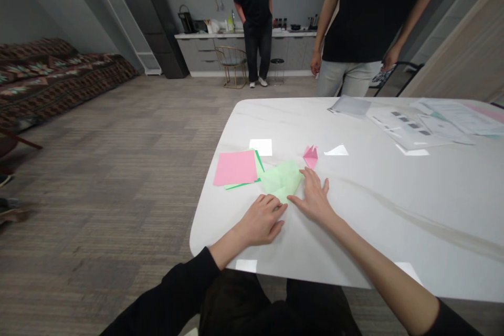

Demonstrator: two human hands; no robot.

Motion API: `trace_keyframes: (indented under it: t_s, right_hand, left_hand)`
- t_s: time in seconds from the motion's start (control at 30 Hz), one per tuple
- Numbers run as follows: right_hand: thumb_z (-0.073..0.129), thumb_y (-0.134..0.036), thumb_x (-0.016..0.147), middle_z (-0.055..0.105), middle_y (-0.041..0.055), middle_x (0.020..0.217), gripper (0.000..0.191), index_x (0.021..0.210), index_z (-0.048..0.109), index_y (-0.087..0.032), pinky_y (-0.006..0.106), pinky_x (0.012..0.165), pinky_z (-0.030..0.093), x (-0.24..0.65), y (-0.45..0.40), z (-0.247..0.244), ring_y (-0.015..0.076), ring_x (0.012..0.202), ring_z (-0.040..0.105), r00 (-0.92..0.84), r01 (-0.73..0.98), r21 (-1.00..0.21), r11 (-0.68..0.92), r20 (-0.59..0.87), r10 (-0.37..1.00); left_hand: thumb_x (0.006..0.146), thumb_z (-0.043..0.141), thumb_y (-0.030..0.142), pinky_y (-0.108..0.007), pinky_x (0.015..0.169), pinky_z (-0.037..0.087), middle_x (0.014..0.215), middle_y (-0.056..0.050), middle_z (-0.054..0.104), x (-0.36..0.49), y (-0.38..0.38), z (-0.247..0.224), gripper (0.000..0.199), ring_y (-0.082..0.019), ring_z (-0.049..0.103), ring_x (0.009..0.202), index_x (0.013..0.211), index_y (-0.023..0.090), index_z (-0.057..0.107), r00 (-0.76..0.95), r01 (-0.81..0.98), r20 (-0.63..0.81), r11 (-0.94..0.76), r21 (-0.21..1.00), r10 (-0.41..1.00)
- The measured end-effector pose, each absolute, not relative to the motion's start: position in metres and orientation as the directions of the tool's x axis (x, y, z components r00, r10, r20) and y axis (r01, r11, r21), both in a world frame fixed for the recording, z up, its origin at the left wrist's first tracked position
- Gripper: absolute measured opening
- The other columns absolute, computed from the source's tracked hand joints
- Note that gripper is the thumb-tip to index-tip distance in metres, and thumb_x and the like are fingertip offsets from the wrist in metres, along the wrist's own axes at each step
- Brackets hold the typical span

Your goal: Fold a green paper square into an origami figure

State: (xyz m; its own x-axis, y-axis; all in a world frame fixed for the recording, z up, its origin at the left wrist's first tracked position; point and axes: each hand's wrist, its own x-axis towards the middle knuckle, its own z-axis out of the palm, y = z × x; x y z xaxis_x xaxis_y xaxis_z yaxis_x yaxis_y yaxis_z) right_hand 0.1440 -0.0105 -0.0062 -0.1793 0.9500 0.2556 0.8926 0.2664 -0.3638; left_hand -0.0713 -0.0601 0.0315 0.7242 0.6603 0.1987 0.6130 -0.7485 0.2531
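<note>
A light green sheet of paper (281,178) with creases across it lies on the white table in front of me. My left hand (263,220) rests at its near edge, fingers bent and thumb apart, fingertips touching the paper. On the right side, my right hand (315,197) has its thumb and fingers spread, their tips against the paper's right and near edges. Just beyond it stands a small pink folded paper figure (311,156). To the left is a pink square sheet (235,168) on top of green sheets (259,163).
The white table (394,220) has rounded corners and a left edge near the paper stack. Printed papers (417,126) and a grey folder (352,105) lie at the far right. Two people stand beyond the table, one near it (358,16), one by the kitchen counter (254,5).
</note>
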Motion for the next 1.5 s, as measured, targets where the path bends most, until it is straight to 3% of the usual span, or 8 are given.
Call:
trace_keyframes:
  t_s: [0.07,0.27,0.53,0.83,1.1,1.23,1.4,1.5]
  right_hand:
    - [0.055,-0.054,0.083,0.031,0.0218,0.153,0.081,0.147,0.021,-0.019,0.072,0.108,0.009,0.145,-0.010,-0.007,0.0365,0.142,0.028,-0.177,0.880,-0.398,0.260,0.234,0.956]
    - [0.054,-0.052,0.084,0.043,0.0186,0.145,0.073,0.143,0.025,-0.020,0.072,0.108,0.006,0.144,-0.007,-0.005,0.0346,0.136,0.037,-0.190,0.856,-0.446,0.260,0.197,0.962]
    - [0.054,-0.048,0.084,0.046,0.0180,0.143,0.065,0.138,0.030,-0.020,0.070,0.109,0.006,0.143,0.002,-0.007,0.0334,0.134,0.041,-0.166,0.850,-0.469,0.238,0.189,0.968]
    - [0.056,-0.045,0.082,0.045,0.0184,0.144,0.068,0.140,0.029,-0.020,0.070,0.109,0.008,0.145,0.000,-0.010,0.0341,0.135,0.039,-0.191,0.859,-0.445,0.255,0.183,0.964]
    - [0.055,-0.039,0.082,0.041,0.0161,0.148,0.051,0.128,0.040,-0.022,0.069,0.109,0.006,0.144,0.002,-0.010,0.0307,0.139,0.034,-0.179,0.846,-0.484,0.224,0.138,0.974]
    - [0.056,-0.036,0.082,0.041,0.0147,0.149,0.039,0.117,0.048,-0.023,0.068,0.110,0.006,0.143,0.003,-0.009,0.0291,0.140,0.032,-0.162,0.839,-0.506,0.198,0.115,0.980]
    - [0.061,-0.041,0.078,0.046,0.0109,0.143,0.022,0.090,0.059,-0.022,0.066,0.109,0.007,0.136,0.001,-0.003,0.0309,0.135,0.037,-0.098,0.834,-0.537,0.129,0.085,0.992]
    - [0.065,-0.039,0.074,0.054,0.0091,0.133,0.019,0.072,0.060,-0.021,0.061,0.107,0.017,0.132,-0.004,0.004,0.0327,0.127,0.042,-0.105,0.775,-0.618,0.132,0.080,0.991]
  left_hand:
    - [0.090,0.048,0.027,-0.045,0.086,0.044,0.102,-0.013,0.059,-0.071,-0.059,0.030,0.037,-0.028,0.053,0.101,0.124,0.014,0.055,0.730,0.598,0.207,-0.755,0.270,0.652]
    - [0.089,0.049,0.020,-0.048,0.103,0.038,0.136,-0.014,0.050,-0.073,-0.056,0.024,0.041,-0.029,0.043,0.128,0.129,0.020,0.053,0.704,0.546,0.306,-0.765,0.343,0.640]
    - [0.092,0.047,0.022,-0.047,0.103,0.040,0.130,-0.013,0.055,-0.074,-0.055,0.022,0.038,-0.028,0.047,0.125,0.129,0.019,0.055,0.705,0.558,0.271,-0.748,0.358,0.656]
    - [0.089,0.053,0.028,-0.048,0.108,0.035,0.136,-0.014,0.053,-0.069,-0.063,0.023,0.052,-0.030,0.042,0.131,0.138,0.016,0.045,0.716,0.570,0.219,-0.736,0.365,0.663]
    - [0.090,0.051,0.029,-0.048,0.106,0.036,0.139,-0.016,0.051,-0.068,-0.066,0.027,0.053,-0.030,0.044,0.130,0.141,0.017,0.041,0.715,0.566,0.212,-0.730,0.384,0.666]
    - [0.089,0.052,0.028,-0.048,0.105,0.037,0.139,-0.016,0.050,-0.067,-0.065,0.027,0.053,-0.031,0.044,0.129,0.140,0.018,0.042,0.718,0.564,0.215,-0.735,0.377,0.662]
    - [0.088,0.054,0.028,-0.048,0.103,0.038,0.139,-0.015,0.049,-0.065,-0.065,0.025,0.053,-0.030,0.044,0.128,0.139,0.019,0.043,0.716,0.568,0.216,-0.734,0.372,0.664]
    - [0.087,0.055,0.026,-0.048,0.104,0.038,0.141,-0.015,0.047,-0.065,-0.066,0.024,0.055,-0.030,0.043,0.129,0.139,0.017,0.043,0.712,0.565,0.226,-0.734,0.377,0.665]
